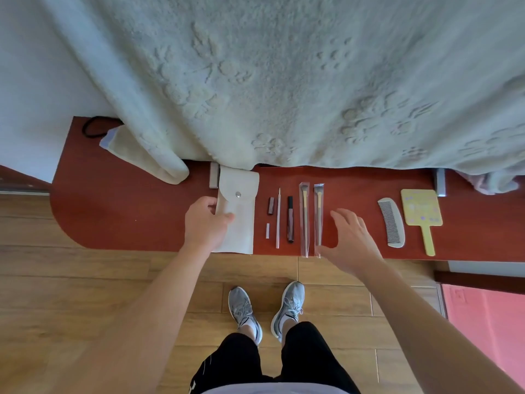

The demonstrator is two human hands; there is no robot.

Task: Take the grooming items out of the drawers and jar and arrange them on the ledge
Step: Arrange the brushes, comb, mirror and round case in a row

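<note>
The white pouch [241, 214] lay flat at the left end of the row on the ledge [142, 217], my left hand [206, 223] pinching its edge, seemingly to square it with the wrapped brushes [304, 217], while my right hand [352, 240] hovered, fingers spread and empty.

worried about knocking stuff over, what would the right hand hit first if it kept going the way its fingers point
The right hand would probably clip the top end of the nearer wrapped makeup brush. If it misses that, it meets the hanging blanket. Its height is unclear.
</note>
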